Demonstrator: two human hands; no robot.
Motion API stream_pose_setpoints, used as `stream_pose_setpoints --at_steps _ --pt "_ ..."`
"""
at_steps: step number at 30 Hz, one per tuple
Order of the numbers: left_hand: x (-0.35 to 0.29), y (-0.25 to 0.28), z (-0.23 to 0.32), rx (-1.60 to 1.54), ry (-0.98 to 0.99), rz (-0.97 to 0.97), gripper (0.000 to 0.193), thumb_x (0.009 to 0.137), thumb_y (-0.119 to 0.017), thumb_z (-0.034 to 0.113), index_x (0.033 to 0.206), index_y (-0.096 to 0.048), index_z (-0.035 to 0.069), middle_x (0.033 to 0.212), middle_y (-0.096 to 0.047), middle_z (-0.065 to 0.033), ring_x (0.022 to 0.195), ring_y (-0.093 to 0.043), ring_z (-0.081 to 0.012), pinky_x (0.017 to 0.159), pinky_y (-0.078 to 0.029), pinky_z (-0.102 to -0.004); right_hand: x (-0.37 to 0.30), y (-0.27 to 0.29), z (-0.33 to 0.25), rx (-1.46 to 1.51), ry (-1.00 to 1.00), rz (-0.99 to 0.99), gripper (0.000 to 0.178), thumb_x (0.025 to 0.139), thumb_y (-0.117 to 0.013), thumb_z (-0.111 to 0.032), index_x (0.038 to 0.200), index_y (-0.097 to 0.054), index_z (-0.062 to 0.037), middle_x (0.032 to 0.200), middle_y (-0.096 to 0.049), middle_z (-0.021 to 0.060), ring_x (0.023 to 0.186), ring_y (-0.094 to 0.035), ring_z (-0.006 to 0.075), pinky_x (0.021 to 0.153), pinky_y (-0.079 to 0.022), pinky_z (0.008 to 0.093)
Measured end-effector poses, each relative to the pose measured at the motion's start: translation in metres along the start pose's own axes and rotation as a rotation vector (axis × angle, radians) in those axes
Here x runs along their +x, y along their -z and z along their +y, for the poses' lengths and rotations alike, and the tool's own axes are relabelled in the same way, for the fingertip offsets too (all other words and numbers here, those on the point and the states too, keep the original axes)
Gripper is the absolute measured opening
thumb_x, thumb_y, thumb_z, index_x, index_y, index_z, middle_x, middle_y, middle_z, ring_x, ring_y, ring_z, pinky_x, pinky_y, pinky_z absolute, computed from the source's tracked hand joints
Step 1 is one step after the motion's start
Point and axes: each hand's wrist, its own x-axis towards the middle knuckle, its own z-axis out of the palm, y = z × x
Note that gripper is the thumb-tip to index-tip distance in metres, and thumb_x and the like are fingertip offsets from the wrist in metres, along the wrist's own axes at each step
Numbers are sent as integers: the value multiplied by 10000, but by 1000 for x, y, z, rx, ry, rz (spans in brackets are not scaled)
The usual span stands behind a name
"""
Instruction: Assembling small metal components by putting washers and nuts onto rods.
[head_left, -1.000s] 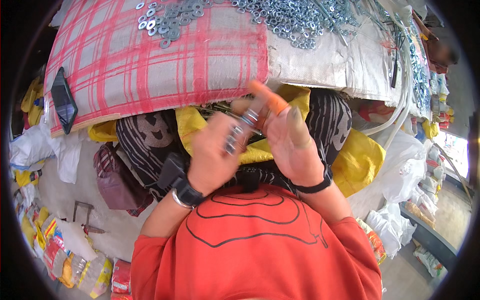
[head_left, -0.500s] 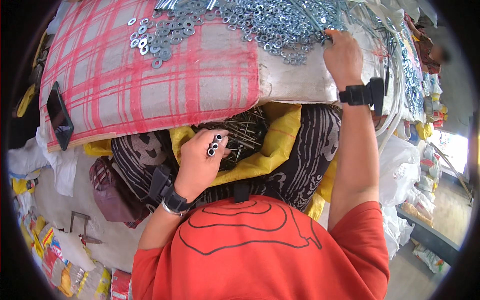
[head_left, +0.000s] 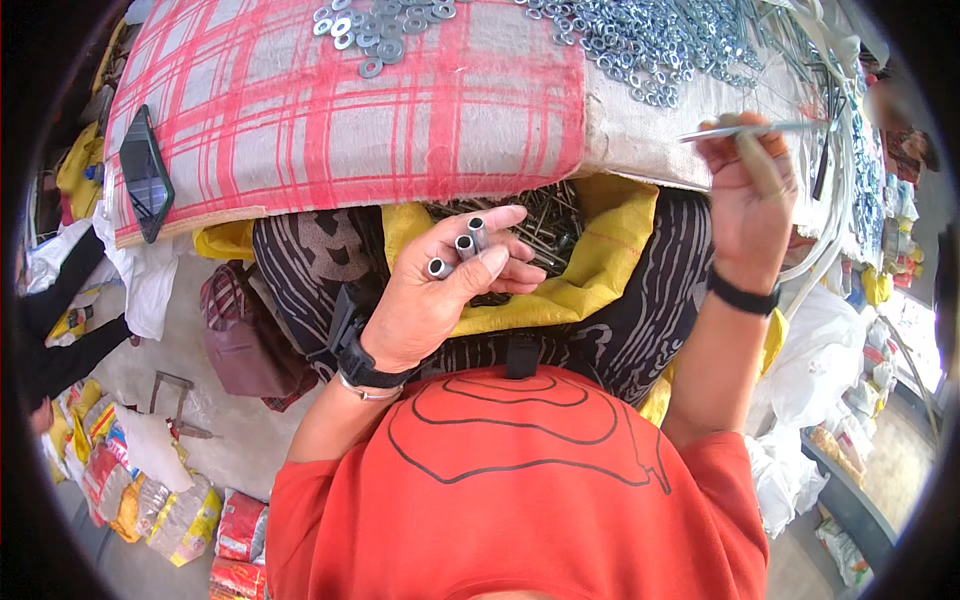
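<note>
Three short metal tubes (head_left: 466,246) are held in my left hand (head_left: 412,312), their hollow ends facing up and its fingers curled around them. That hand is over a yellow sack (head_left: 618,255) on my lap, with many long metal bolts (head_left: 545,225) inside. Off to the right, my right hand (head_left: 752,200) is raised palm up, pinching a thin metal rod (head_left: 702,133) that lies roughly level across its fingertips. Beyond it, a heap of small metal nuts (head_left: 645,50) spreads over the work surface. Flat washers (head_left: 385,35) lie further left.
A red-and-white checked cloth (head_left: 400,130) covers the surface's left part, with a dark phone (head_left: 147,175) near its left edge. White plastic bags (head_left: 800,370) hang at the right. A maroon bag (head_left: 250,350) sits on the left floor; another person's dark-clothed limbs (head_left: 75,360) show at far left.
My right hand has drawn back from the nut heap toward me and turned palm up, with the rod in it. My left hand has opened somewhat, spreading the tubes. The view has shifted.
</note>
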Motion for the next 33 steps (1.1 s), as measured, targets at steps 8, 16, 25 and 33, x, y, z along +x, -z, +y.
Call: stream_pose_setpoints --at_steps 8,16,25,33 --pt "-2 -4 5 -257 86 118 498 1019 -369 394 1211 -550 -27 950 -647 -130 753 -654 -191 684 -560 -309 -90 -58 1 -284 -228 -401 182 795 -684 30 962 -619 -4 934 -655 75 868 -627 110 743 -488 232" --pt "-5 -8 5 -375 109 67 479 1022 -362 398 1183 -575 0 883 -621 -79 687 -590 -151 628 -501 -276 -107 -71 10 -614 193 -555 220 722 -701 27 907 -629 -66 789 -642 80 663 -640 196 595 -494 271" --pt "-7 -5 14 -276 25 174 455 1010 -409 386 1215 -554 6 923 -648 -129 616 -599 -158 549 -522 -264 -110 -65 -2 -469 95 -520 225 716 -720 49 892 -618 -47 851 -652 83 730 -638 183 637 -486 270" --pt "-12 -10 20 -399 82 98 485 1011 -407 379 1289 -503 -7 1016 -650 -172 607 -619 -129 541 -523 -238 -107 -64 -4 -430 53 -487 188 746 -712 27 913 -644 -27 907 -661 91 776 -628 166 676 -475 267"
